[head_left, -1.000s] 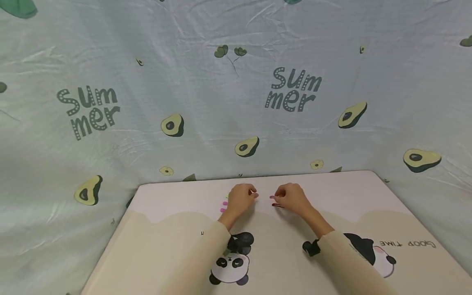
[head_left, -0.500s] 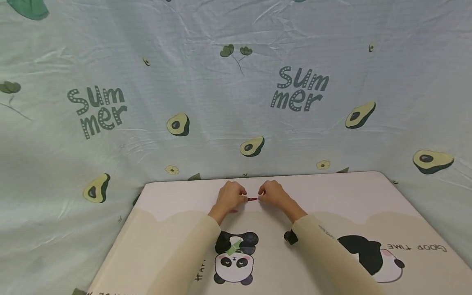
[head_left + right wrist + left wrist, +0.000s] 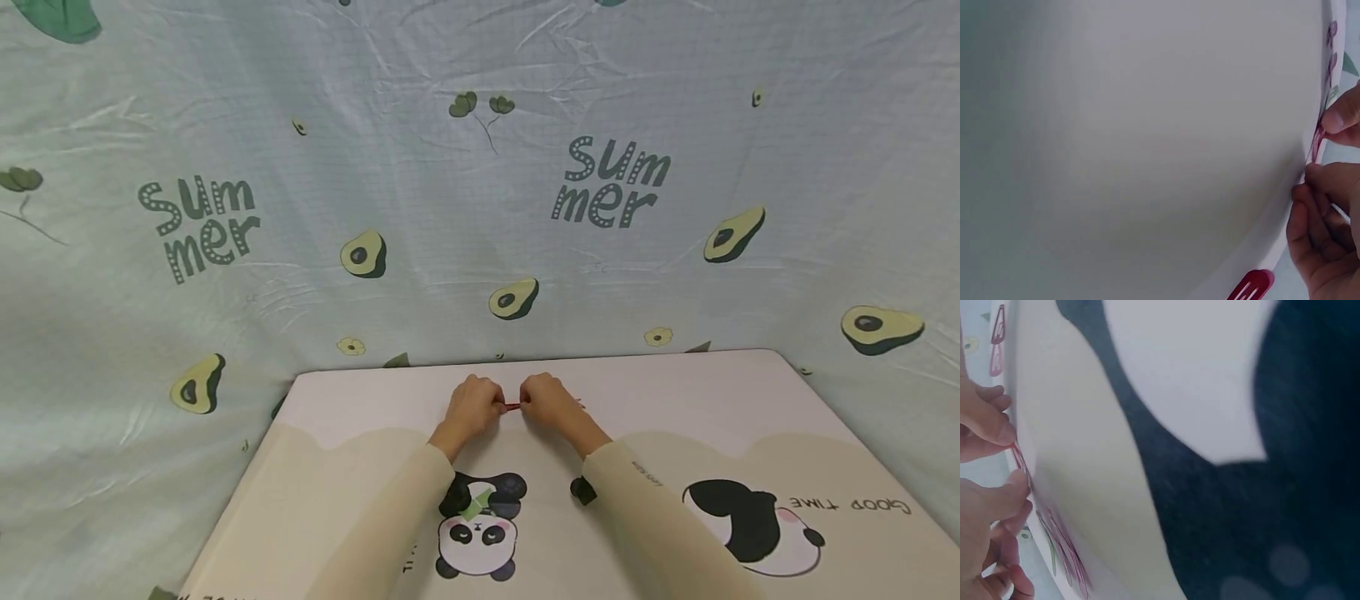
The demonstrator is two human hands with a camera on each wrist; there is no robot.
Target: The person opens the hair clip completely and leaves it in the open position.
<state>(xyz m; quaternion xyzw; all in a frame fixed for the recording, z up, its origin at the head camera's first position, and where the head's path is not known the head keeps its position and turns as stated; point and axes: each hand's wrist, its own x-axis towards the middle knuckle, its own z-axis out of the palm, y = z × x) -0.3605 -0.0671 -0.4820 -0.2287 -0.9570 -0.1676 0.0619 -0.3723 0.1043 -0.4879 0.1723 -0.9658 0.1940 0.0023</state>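
Between the two hands a small red hair clip [image 3: 512, 407] is stretched level, just above the pale table. The left hand [image 3: 476, 408] pinches its left end, and the right hand [image 3: 547, 403] pinches the other. In the left wrist view the red clip [image 3: 1020, 456] spans the fingertips of the left hand [image 3: 991, 525] and the right hand [image 3: 980, 422]. The right wrist view shows the clip [image 3: 1317, 142] between the right hand [image 3: 1329, 219] and the left hand [image 3: 1344, 119].
Several pink and green clips [image 3: 1069, 556] lie beside the left hand. Beyond the right hand are a dark red clip [image 3: 999, 324] and a pink clip [image 3: 996, 359]. A printed table mat [image 3: 337, 483] lies before a hanging avocado-patterned sheet [image 3: 420, 208].
From apart, the hands have come together around the red clip. Lately the right hand has shifted slightly left, its fingers curling closer on the clip's end.
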